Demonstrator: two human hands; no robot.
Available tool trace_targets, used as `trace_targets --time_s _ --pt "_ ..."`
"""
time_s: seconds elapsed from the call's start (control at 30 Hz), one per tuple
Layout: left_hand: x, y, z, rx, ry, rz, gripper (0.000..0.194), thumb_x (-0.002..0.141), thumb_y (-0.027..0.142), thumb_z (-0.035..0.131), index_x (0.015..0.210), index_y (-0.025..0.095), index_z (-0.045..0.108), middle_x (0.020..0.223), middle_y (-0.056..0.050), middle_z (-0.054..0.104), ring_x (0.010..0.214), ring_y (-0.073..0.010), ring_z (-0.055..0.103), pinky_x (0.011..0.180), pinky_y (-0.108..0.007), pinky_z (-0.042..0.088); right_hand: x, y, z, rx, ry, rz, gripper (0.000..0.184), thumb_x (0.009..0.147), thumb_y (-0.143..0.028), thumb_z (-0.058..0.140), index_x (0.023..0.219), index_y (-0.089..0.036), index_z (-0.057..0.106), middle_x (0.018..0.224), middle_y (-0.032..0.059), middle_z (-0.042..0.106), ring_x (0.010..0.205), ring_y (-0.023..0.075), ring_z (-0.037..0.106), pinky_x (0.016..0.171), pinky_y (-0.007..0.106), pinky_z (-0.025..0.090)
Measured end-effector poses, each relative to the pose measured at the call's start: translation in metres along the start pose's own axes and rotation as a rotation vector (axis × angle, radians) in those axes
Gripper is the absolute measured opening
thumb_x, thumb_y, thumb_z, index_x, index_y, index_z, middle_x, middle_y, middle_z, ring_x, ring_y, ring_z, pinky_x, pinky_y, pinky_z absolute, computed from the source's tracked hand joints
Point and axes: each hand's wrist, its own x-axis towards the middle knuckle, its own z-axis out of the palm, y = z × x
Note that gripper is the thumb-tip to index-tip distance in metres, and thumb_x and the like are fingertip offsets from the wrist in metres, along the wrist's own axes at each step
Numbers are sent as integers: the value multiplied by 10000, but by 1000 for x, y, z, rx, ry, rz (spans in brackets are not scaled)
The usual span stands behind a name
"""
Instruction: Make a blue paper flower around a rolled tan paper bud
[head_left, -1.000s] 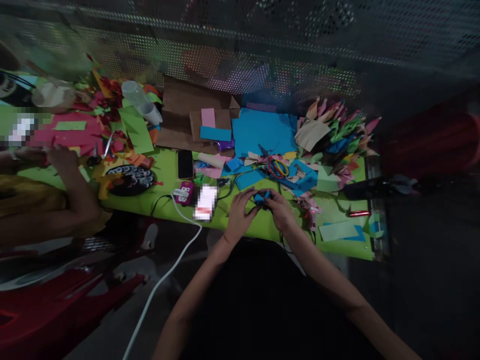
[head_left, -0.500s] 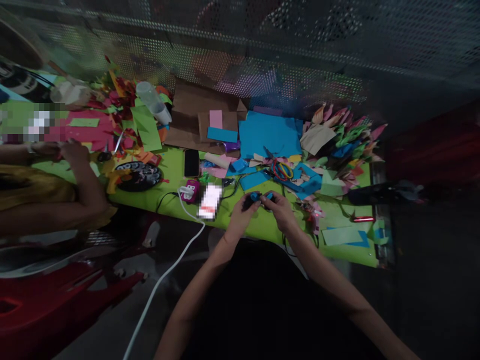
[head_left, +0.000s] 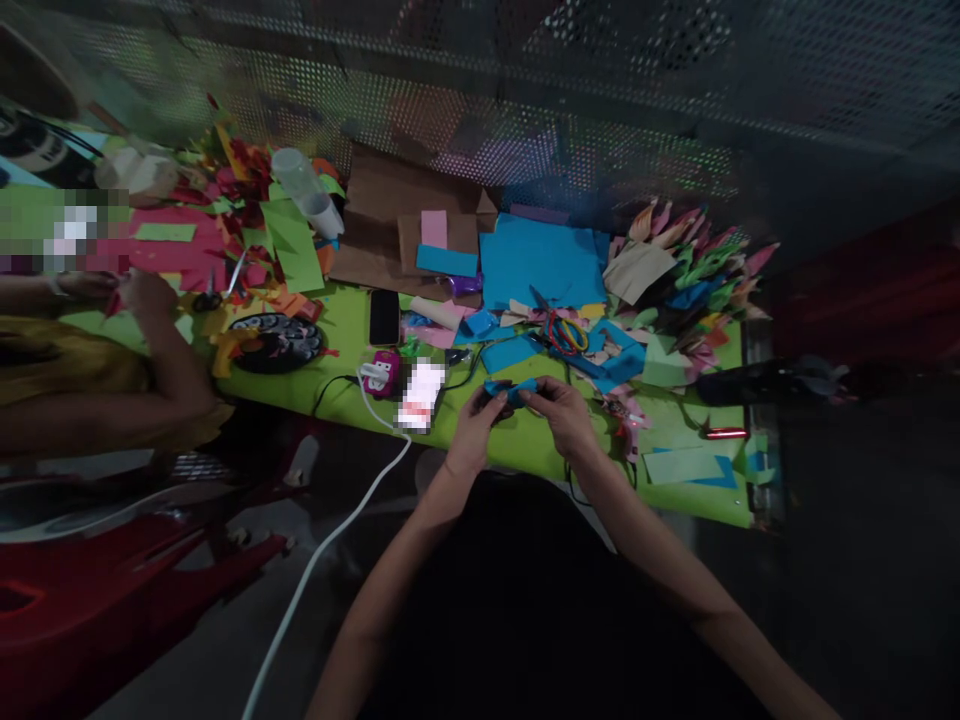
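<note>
A small piece of blue paper is pinched between my two hands, just above the front edge of the green table. My left hand grips its left end and my right hand its right end; the paper looks folded or curled. Beyond my hands lie cut blue paper scraps and scissors with red and yellow handles. A pink glue gun rests to the right of my right hand. Left of my left hand lies a lit phone.
A pink power socket with a white cable stands on the left, near a dark phone. Blue sheets and paper flowers line the back. At far left, a person's hand works beside red paper.
The blue paper between my fingers has been spread wider and lies flatter across both hands. My fingers have shifted slightly. The view has moved a little.
</note>
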Motion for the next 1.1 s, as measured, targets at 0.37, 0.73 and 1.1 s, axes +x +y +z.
trace_targets --time_s 0.37,0.73,1.1 --pt "3 -3 -4 -28 54 14 428 642 428 859 951 162 729 872 -18 720 684 -100 631 690 -250 521 3 -4 2 9 -5 4 330 547 -455 872 648 -217 668 645 -30 609 632 135 508 652 290 413" --pt "5 1 -2 44 112 10 411 615 420 863 905 163 725 842 -23 712 691 -109 628 676 -244 521 15 8 1 -30 -5 -59 326 645 -484 818 659 -220 626 629 -41 574 620 130 500 627 274 418" --pt "14 1 -3 127 189 87 386 685 439 796 939 171 684 759 5 652 608 -94 579 522 -192 478 -4 4 0 -738 67 -722 119 908 -338 635 952 -273 724 944 56 725 960 245 636 865 414 484"
